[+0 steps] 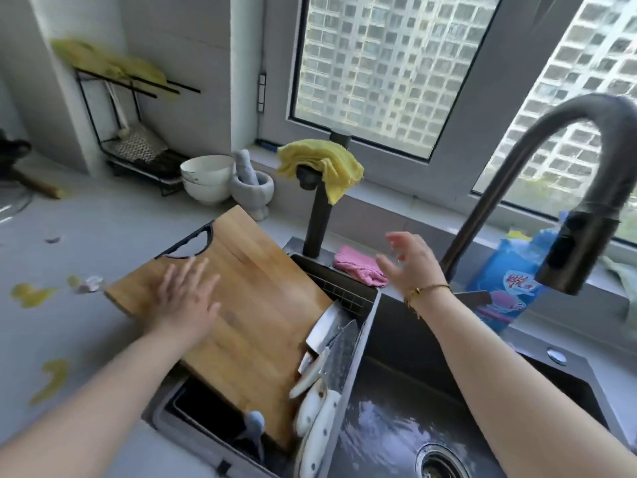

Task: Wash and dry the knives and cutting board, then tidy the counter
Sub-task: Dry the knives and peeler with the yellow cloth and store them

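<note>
A wooden cutting board (251,291) lies tilted across the left sink compartment, its handle hole toward the counter. My left hand (188,298) rests flat on the board with fingers straight. Several white-handled knives (322,370) lie along the board's right edge against the sink divider, blades pointing away. My right hand (412,262) hovers open in the air over the sink, near a pink cloth (358,267) on the sink's back ledge, touching nothing. A yellow cloth (324,163) hangs over a dark post behind the sink.
The dark curved faucet (565,201) arches over the wet right basin (396,419) with its drain (439,462). A blue bag (510,288) stands on the ledge. White bowls (206,179), a stone mortar (253,188) and a black rack (138,146) line the back. Yellow scraps (32,294) litter the counter.
</note>
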